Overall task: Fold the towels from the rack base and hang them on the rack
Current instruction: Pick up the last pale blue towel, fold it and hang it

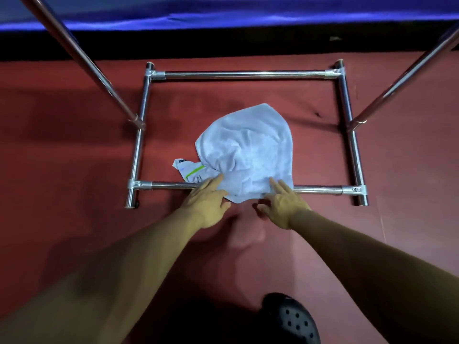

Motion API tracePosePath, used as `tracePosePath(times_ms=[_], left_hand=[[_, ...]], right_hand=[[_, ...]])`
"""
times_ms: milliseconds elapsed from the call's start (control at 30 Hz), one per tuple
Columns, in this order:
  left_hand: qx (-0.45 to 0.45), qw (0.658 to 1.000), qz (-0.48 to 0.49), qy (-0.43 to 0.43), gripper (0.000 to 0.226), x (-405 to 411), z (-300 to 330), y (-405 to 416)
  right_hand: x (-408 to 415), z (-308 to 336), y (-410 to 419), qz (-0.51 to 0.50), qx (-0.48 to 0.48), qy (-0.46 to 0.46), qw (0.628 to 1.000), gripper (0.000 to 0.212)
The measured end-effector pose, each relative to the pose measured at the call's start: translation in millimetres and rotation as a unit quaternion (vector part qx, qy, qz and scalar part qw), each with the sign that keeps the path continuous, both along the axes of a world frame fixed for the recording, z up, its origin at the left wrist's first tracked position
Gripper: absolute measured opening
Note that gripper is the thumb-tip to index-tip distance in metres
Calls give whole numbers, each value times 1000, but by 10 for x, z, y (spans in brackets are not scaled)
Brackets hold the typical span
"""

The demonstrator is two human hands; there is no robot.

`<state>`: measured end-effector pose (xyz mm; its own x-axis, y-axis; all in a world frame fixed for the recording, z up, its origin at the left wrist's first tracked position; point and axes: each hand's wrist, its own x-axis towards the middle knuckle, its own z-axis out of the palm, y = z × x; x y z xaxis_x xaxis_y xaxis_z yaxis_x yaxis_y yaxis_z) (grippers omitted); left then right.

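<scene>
Nothing has yet been folded or hung. At the rack base's [139, 145] near bar, the left hand [206, 203] is laid with straight fingers on the crumpled pale towel [248, 150] (a patterned one [191, 171] is tucked beneath); the right hand [283, 204] is likewise spread, gripping nothing.

A dull red carpet [74, 145] covers the floor. Beyond the carpet's far edge runs a black strip [223, 45], and past that a glossy blue cloth [223, 16] catches the light. Soft shadows lie across the carpet's near part.
</scene>
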<state>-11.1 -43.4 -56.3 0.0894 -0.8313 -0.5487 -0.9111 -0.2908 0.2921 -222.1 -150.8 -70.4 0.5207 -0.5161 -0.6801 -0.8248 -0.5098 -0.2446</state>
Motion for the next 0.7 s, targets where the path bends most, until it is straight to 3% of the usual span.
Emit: tracePosePath(times_ms=[100,200,333,467,600,700], left_hand=[[-60,998,3,-11,48,-10,-87,27],[-131,991,35,7,31,-18,57,49],[-157,970,162,94,23,-9,556,23],[-186,950,214,127,26,-1,1299,-39],[-227,946,196,127,22,53,2150,-29],[-246,955,137,91,30,95,2829,41]], right_hand=[[-43,-41,-1,-18,-52,-29,998,52],[-67,100,17,-36,-66,-63,995,64],[-108,579,11,-177,-54,-174,967,26],[-113,1294,-40,-309,-16,-281,908,17],[-204,2187,-105,-268,-38,-312,911,11],[-325,2961,-44,-240,-65,-334,909,26]])
